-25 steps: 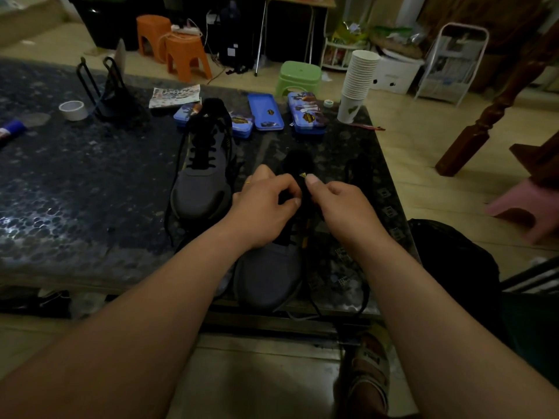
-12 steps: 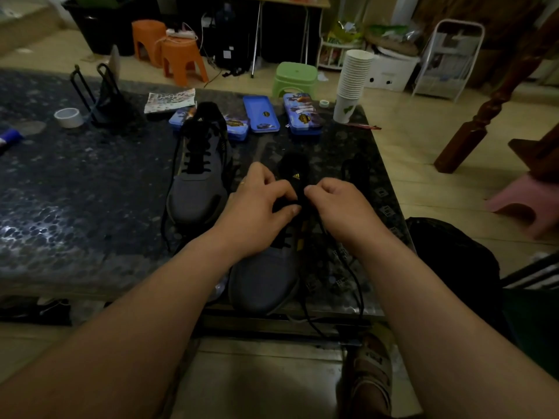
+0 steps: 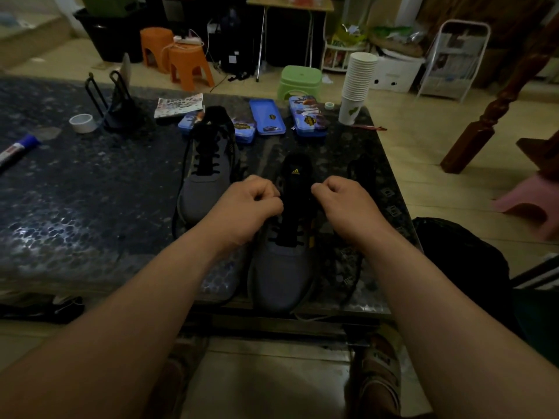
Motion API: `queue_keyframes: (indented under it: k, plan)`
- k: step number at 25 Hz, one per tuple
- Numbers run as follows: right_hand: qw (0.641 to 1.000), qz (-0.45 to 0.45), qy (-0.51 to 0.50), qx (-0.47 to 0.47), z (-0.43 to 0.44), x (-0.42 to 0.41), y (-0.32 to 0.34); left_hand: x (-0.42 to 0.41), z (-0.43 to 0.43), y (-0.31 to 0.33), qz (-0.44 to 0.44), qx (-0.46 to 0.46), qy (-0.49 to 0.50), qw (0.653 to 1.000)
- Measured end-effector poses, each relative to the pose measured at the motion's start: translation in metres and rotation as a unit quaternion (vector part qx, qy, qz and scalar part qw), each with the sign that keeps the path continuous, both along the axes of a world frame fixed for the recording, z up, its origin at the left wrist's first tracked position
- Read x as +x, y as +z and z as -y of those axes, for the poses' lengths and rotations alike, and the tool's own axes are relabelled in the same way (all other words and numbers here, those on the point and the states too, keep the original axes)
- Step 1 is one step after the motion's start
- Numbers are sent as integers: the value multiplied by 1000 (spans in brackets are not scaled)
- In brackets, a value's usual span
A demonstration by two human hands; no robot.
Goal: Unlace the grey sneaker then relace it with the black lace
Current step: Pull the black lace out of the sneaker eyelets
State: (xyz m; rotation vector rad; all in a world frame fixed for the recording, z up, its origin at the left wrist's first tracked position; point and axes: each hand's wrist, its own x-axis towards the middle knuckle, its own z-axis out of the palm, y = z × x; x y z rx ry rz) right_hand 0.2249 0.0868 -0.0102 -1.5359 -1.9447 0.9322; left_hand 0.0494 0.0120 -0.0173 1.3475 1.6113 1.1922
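Note:
A grey sneaker (image 3: pixel 281 267) with a black tongue and yellow logo lies toe toward me at the front edge of the dark table (image 3: pixel 75 207). A black lace (image 3: pixel 287 237) crosses its lower eyelets. My left hand (image 3: pixel 248 204) sits at the shoe's left side, my right hand (image 3: pixel 344 204) at its right side. Both have curled fingers that pinch the lace ends beside the tongue, pulled apart. A second grey sneaker (image 3: pixel 208 167), laced in black, lies further back on the left.
Blue tins (image 3: pixel 267 120) and a stack of paper cups (image 3: pixel 358 86) stand behind the shoes. A tape roll (image 3: pixel 81 123), a black wire stand (image 3: pixel 112 101) and a marker (image 3: pixel 16 149) sit at the left. Loose black lace (image 3: pixel 361 170) lies to the right.
My hands were together over the tongue; they have now drawn apart to either side of the shoe, pulling the lace ends outward.

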Motion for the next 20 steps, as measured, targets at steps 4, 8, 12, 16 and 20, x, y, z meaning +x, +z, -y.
queue_keyframes:
  k: [4, 8, 12, 16, 20]
  plan:
    - [1000, 4, -25, 15, 8, 1, 2, -1, 11, 5, 149, 56, 96, 982]
    - [992, -70, -109, -3, 39, 4, 8, 3, 39, 12, 17, 34, -40, 998]
    - [932, -240, -43, -267, 69, -14, -2, 0, 66, -1, -121, -56, -187, 973]
    - [976, -162, -26, -143, 74, -13, -5, 3, 66, -1, -107, -88, -89, 986]
    - [999, -24, 23, 20, 84, 2, 2, 12, 56, 0, -90, -98, -102, 986]
